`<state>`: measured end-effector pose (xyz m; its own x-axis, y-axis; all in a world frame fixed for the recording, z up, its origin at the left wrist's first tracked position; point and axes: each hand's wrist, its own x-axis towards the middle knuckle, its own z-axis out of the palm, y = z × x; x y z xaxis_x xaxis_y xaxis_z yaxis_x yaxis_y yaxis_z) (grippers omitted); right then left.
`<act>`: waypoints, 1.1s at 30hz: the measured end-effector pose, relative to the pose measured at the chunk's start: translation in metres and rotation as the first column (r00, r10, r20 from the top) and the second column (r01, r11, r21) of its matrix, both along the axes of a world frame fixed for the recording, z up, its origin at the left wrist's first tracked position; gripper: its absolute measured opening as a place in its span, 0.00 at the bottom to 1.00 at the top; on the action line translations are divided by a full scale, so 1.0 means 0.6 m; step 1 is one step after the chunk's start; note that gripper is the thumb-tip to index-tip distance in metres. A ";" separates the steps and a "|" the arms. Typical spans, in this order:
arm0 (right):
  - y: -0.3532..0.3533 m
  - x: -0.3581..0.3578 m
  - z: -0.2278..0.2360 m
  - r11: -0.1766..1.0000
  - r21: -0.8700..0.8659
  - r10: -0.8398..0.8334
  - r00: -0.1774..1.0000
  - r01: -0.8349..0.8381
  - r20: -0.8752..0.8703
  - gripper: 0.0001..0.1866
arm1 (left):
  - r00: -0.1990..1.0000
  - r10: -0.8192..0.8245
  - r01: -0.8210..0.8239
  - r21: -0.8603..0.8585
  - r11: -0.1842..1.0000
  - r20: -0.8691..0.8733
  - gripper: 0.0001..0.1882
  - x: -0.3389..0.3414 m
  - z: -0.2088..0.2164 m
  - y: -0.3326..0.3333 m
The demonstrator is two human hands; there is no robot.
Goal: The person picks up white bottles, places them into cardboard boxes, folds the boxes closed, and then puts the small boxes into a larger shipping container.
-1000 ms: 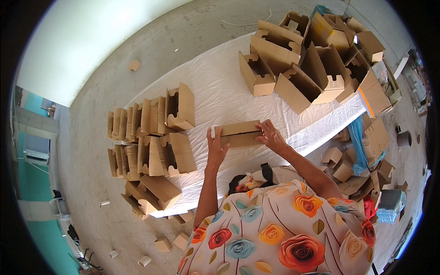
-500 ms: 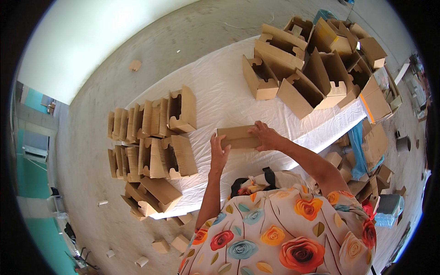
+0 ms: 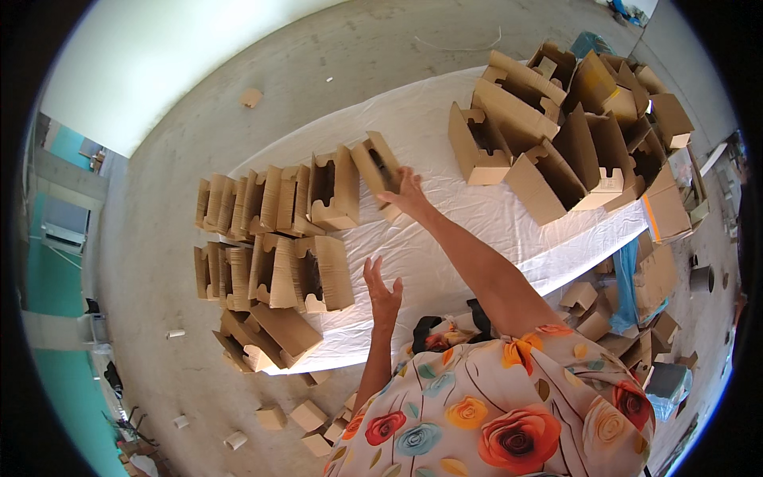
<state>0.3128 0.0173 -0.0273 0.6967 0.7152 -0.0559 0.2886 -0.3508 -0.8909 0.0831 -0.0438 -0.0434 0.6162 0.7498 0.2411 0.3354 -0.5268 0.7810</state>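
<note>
A narrow cardboard box (image 3: pixel 373 163) with an open top stands tilted at the right end of the back row of boxes. My right hand (image 3: pixel 407 195) grips its near end, thumb on one side and fingers on the other. My left hand (image 3: pixel 383 294) is raised over the white cloth with its fingers spread and nothing in them. Just left of it is the last box (image 3: pixel 330 274) of the front row. The end box of the back row (image 3: pixel 338 191) stands close beside the box in my right hand.
A white cloth (image 3: pixel 445 230) covers the table. Several larger open boxes (image 3: pixel 509 119) crowd its right end. Two more boxes (image 3: pixel 282 334) lean at the front left edge. Cardboard pieces (image 3: pixel 308 415) and a blue plastic bag (image 3: pixel 626 286) lie below the table.
My right hand has moved the box from in front of me, forward and left to the back row, turning it open side up. My left hand has let go of it.
</note>
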 end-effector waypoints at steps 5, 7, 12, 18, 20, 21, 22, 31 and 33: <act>-0.029 0.041 0.019 0.980 0.151 0.086 0.962 -0.128 0.261 0.35 | 0.999 -0.034 0.034 -0.040 0.999 -0.009 0.32 0.004 0.005 -0.001; -0.072 0.087 0.006 0.955 0.285 -0.036 0.916 -0.086 0.399 0.29 | 0.999 -0.042 0.040 -0.096 0.995 -0.020 0.29 0.004 0.005 -0.006; -0.289 0.197 0.083 0.918 0.255 -0.395 0.641 0.304 0.658 0.22 | 0.992 -0.126 0.118 -0.218 0.969 -0.021 0.22 0.005 -0.006 -0.012; -0.517 0.220 0.018 0.712 -0.391 -0.220 0.714 0.583 0.665 0.07 | 0.955 -0.297 0.278 -0.292 0.915 -0.020 0.16 0.052 0.016 -0.029; -0.535 0.180 0.039 0.857 -0.254 -0.169 0.710 0.449 0.684 0.03 | 0.938 -0.346 0.330 -0.291 0.898 -0.003 0.16 0.066 0.035 -0.039; -0.535 0.156 0.048 0.883 -0.194 -0.190 0.705 0.427 0.684 0.03 | 0.925 -0.379 0.371 -0.261 0.891 0.021 0.15 0.075 0.048 -0.045; -0.531 0.133 0.061 0.917 -0.162 -0.163 0.713 0.365 0.682 0.01 | 0.913 -0.405 0.405 -0.223 0.887 0.047 0.15 0.083 0.067 -0.051; -0.450 -0.008 0.092 0.987 -0.017 0.134 0.753 -0.161 0.645 0.09 | 0.805 -0.580 0.571 0.099 0.815 0.129 0.14 0.164 0.178 -0.105; -0.436 -0.007 0.094 0.980 -0.039 0.172 0.734 -0.194 0.657 0.08 | 0.793 -0.605 0.582 0.207 0.787 0.069 0.14 0.173 0.177 -0.102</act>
